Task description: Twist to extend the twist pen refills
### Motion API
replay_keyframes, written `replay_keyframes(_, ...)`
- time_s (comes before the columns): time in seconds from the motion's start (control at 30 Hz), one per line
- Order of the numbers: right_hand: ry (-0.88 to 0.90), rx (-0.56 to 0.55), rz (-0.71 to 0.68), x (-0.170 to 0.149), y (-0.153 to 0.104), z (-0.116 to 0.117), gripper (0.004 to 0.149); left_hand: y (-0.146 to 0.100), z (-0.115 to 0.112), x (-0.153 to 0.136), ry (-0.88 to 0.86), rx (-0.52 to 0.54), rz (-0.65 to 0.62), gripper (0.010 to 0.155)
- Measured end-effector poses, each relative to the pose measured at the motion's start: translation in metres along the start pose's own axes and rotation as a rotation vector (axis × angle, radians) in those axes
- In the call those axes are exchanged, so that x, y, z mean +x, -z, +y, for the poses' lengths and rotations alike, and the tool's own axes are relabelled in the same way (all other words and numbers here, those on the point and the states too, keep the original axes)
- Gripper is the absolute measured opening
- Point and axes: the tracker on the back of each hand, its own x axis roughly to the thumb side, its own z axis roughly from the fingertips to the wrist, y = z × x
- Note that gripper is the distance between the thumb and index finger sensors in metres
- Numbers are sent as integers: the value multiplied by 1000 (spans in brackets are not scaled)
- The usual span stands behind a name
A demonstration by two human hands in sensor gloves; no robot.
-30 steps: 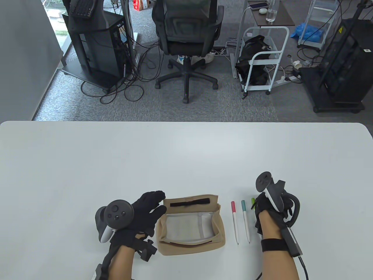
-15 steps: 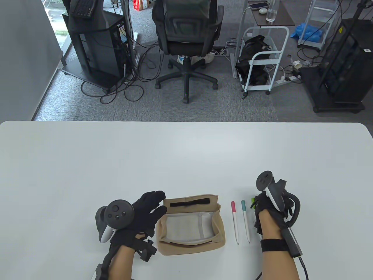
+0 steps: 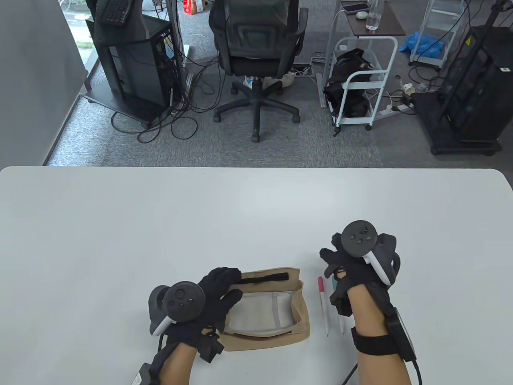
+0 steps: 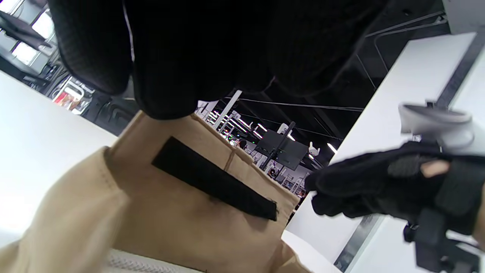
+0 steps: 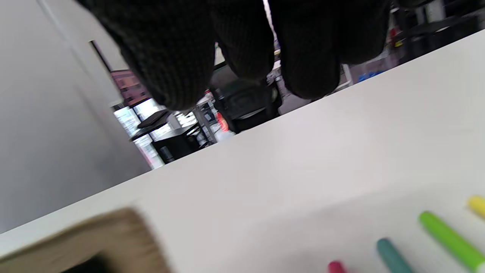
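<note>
A gloved right hand [image 3: 352, 272] hovers over a row of twist pens on a white table [image 3: 240, 212], fingers loosely spread and holding nothing. The left hand [image 3: 212, 298] rests on the left rim of an open tan pouch [image 3: 298, 321], fingers extended across its edge rather than gripping, probably to keep it from sliding.

The pink pen [image 3: 323, 304] lies in the open just right of the pouch, tip toward the near edge. The teal pen [image 5: 392, 256] sits beside it, mostly hidden under the right hand from above. The right wrist view shows a green pen [image 5: 449, 239] and the end of a yellow pen [image 5: 477, 204] farther right.

The pens lie parallel and apart, likely so that each can be picked singly. None is lifted yet. The right hand looks poised to pick one, after which both hands would be needed for the twist.
</note>
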Motion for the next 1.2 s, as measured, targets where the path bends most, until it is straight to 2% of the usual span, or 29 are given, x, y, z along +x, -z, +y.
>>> replay_keyframes(0.1,-47,114,-95,23,-3,15,74,2,-11,14,91,-6,-45,55)
replay_keyframes(0.2,-107,200,-120,34,-1,33,76,5,-21,25,158,-36,-74,52)
replay_keyframes(0.37,-183,247,-133,43,3,56,60,13,-41,34,239,-146,-87,47)
replay_keyframes(0.5,-217,185,-150,46,3,59,47,27,-60,34,283,-259,-44,46)
replay_keyframes(0.7,-229,179,-148,48,2,59,46,38,-89,30,364,-482,35,46)
replay_keyframes(0.8,-232,175,-148,48,2,59,46,37,-105,31,445,-639,71,50)
replay_keyframes(1.0,-228,172,-140,48,2,60,45,33,-116,32,468,-741,138,72)
replay_keyframes(1.2,-233,165,-133,48,1,60,46,29,-128,37,601,-746,138,77)
